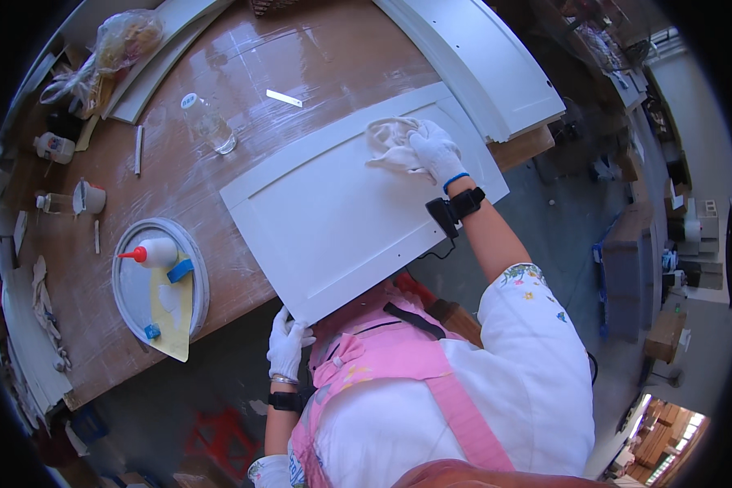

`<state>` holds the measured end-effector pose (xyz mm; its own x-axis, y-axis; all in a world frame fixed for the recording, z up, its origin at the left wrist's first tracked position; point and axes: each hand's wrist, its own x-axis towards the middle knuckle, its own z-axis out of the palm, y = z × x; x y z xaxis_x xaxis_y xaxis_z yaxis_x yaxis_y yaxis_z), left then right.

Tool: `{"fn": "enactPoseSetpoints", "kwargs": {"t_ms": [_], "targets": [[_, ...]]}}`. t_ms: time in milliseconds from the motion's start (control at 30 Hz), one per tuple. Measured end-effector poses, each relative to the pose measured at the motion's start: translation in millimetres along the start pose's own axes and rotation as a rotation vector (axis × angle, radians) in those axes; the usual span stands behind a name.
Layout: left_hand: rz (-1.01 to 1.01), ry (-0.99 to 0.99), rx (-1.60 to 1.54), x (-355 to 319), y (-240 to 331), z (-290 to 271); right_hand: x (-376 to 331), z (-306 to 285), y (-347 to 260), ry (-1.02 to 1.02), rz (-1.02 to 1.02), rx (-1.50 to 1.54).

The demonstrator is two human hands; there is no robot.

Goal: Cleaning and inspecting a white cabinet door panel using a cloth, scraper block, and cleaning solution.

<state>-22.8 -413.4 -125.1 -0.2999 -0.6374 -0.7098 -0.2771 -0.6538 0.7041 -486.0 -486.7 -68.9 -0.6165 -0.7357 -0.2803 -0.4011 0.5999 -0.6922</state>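
Note:
A white cabinet door panel [342, 211] with a raised frame lies on the brown worktable, its near edge jutting over the table's edge toward me. My right hand [437, 154], in a white glove, presses a crumpled white cloth [390, 145] onto the panel's far right part. At the panel's near left corner, my left hand [287, 346], gloved too, has its fingers closed around the edge. Dark straps with small black devices circle both wrists.
Left on the brown table [244, 276] sits a round grey lid [122, 285] holding a red-tipped squeeze bottle [156, 253] and a yellow sheet [171, 317]. A clear bottle [210, 128] and a white strip [284, 98] lie beyond the panel. More white panels [496, 73] rest at the far right.

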Motion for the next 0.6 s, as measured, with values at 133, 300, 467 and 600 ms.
{"fn": "enactPoseSetpoints", "kwargs": {"t_ms": [133,300,467,600], "targets": [[-0.046,0.046,0.043,-3.5,-1.7,6.3,-47.6,50.8,-46.3,-0.189,-0.555,-0.682],[-0.057,0.059,0.056,4.4,15.4,18.6,14.8,58.6,13.7,0.122,-0.752,-0.714],[-0.075,0.148,0.113,10.9,17.0,26.0,87.5,-23.5,21.3,0.231,-0.248,-0.657],[-0.093,0.170,0.045,16.0,9.0,24.5,96.2,-29.0,39.1,0.247,-0.207,-0.606]]}}
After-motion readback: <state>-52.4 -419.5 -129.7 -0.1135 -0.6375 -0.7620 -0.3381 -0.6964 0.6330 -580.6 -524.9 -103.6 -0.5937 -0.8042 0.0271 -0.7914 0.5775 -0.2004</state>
